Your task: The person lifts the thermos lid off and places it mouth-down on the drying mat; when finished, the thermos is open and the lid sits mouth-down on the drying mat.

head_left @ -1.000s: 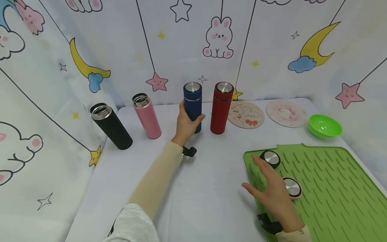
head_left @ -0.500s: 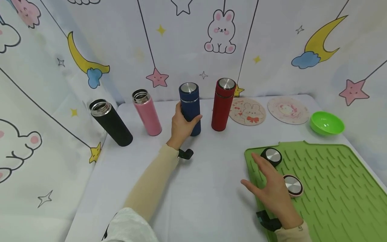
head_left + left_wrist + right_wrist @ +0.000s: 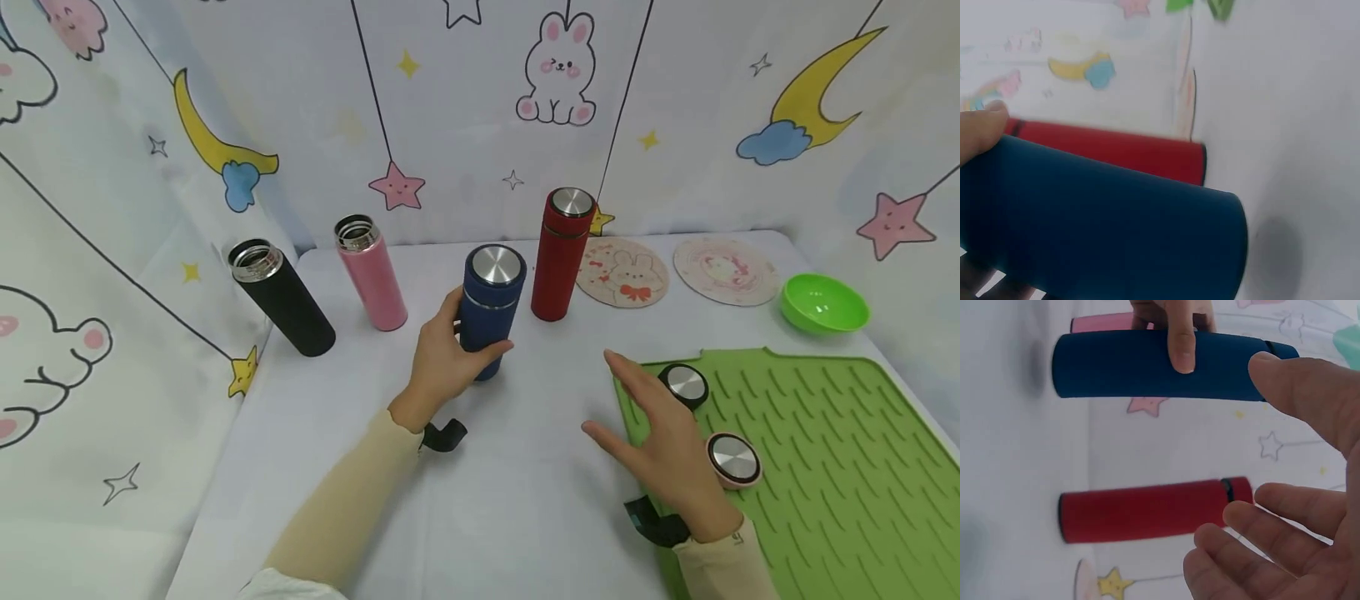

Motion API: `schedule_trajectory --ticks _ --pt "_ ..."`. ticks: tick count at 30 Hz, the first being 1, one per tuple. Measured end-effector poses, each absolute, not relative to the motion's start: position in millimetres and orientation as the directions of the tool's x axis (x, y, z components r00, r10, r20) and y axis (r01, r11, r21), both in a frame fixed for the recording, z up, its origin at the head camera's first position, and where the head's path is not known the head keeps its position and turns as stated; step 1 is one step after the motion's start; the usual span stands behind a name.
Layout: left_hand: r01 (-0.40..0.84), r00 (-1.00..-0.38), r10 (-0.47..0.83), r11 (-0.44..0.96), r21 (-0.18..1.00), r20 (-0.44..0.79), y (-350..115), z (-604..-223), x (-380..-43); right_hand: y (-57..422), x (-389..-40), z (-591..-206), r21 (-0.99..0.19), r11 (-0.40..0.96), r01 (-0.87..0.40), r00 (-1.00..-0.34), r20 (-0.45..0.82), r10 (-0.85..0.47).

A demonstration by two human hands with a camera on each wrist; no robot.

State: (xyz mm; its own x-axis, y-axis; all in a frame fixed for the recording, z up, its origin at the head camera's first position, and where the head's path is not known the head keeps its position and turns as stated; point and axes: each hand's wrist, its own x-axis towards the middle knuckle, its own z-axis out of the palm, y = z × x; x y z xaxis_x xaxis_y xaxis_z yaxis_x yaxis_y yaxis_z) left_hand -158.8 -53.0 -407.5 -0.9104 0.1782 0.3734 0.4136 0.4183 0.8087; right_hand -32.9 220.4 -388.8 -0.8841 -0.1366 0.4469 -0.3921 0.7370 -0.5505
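Head view: right hand [image 3: 667,450] is nearest, off to the right of the blue bottle [image 3: 480,325]. Thumb and fingers spread, nothing in them. Just beside it, also right of the blue bottle: mat [image 3: 832,475], with the pink cap [image 3: 733,458] and black cap [image 3: 686,383] on it. Left hand [image 3: 446,354] is wrapped round the blue bottle, which is capped. Beyond and left of the blue bottle: pink bottle [image 3: 375,283], then black bottle [image 3: 288,307], both mouths open. Beyond and right: red bottle [image 3: 557,275], capped, then rabbit coaster [image 3: 622,271], pink coaster [image 3: 726,271], bowl [image 3: 825,304].

Wrist views add what head doesn't make clear: blue bottle's base is off the table [image 3: 1316,112], shadow [image 3: 1280,253] apart from it. Right wrist shows the left thumb flat on its side. Only head shows the open mouths and both caps.

Vs half a second back: blue bottle and left hand have come nearer, out of line with the red bottle. Right hand has shifted slightly toward the blue bottle. Caps unmoved.
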Motion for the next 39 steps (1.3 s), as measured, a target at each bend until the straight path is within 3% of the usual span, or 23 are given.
schedule_trajectory --ticks 10,20,29,34,39 --pt "0.480 -0.877 0.240 0.461 0.746 0.416 -55 -398 -103 198 -54 -353 -0.574 0.611 -0.545 -0.827 0.488 -0.279" --pt "0.616 -0.762 0.324 0.630 0.473 0.560 -56 -401 -82 175 -58 -334 -0.675 0.489 -0.553 -0.833 0.448 -0.325" --pt "0.643 -0.695 0.352 0.694 0.324 0.627 -54 -400 -77 169 -57 -329 -0.614 0.540 -0.576 -0.813 0.501 -0.297" --pt "0.648 -0.696 0.380 0.697 0.307 0.609 -55 -396 -75 169 -57 -327 -0.607 0.538 -0.585 -0.804 0.518 -0.292" --pt "0.641 -0.739 0.406 0.668 0.378 0.537 -60 -390 -74 169 -55 -324 -0.595 0.540 -0.596 -0.797 0.518 -0.309"
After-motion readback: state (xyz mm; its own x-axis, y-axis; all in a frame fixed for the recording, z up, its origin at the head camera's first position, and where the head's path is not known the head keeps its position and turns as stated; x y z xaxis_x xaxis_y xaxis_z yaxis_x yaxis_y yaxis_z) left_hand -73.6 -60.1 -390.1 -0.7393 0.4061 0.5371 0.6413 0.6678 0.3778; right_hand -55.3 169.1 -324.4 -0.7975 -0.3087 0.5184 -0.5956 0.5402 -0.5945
